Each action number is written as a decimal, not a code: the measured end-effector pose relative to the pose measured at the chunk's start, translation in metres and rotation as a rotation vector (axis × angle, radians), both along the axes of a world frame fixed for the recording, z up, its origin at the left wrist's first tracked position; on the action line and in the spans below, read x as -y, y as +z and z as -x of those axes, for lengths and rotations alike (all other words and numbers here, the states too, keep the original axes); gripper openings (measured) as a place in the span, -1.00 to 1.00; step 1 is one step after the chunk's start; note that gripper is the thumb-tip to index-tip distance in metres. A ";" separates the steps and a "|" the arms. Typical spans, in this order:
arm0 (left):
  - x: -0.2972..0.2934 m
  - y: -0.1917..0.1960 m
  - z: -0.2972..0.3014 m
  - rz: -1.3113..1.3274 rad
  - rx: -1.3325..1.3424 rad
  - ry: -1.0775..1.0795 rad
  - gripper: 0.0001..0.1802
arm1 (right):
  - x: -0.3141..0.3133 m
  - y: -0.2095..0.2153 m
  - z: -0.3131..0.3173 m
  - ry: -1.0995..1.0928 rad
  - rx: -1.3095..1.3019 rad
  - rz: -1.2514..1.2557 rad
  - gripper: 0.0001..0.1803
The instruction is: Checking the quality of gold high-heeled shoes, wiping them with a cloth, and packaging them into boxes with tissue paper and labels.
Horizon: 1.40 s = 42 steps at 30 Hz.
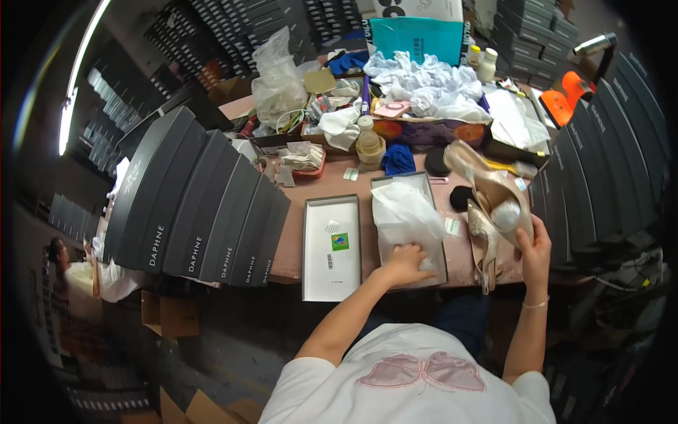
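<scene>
My right hand (pixel 534 247) grips a beige dress shoe (pixel 519 194), tilted up off the table, with a white wad of paper (pixel 506 214) inside it. Just left of that shoe is its beige mate (pixel 480 240), by the table's front edge. My left hand (pixel 407 265) lies with fingers stretched out on white tissue paper (pixel 406 212), which lines an open grey shoe box (pixel 435 198). Left of the box rests a box lid (pixel 330 205), its white inside upward, bearing a green label.
Stacked dark shoe boxes rise at left (pixel 212 205) and right (pixel 593 162). Along the back are a heap of crumpled paper (pixel 427 85), a teal box (pixel 417 39), a jar (pixel 370 150), a blue cloth (pixel 399 160) and a yellow-handled brush (pixel 524 169). A person (pixel 92 272) sits far left.
</scene>
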State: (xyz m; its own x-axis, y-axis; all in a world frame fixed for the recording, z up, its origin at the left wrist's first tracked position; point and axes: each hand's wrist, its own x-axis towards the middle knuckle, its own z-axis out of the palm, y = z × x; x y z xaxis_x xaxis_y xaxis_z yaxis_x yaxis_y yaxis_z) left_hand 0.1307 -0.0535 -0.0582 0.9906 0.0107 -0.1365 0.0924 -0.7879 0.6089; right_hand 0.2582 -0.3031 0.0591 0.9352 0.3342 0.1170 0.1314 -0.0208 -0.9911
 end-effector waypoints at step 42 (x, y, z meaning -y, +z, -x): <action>0.033 0.034 0.111 1.933 0.236 1.042 -0.20 | -0.133 -0.021 0.078 0.987 -0.022 0.441 -0.64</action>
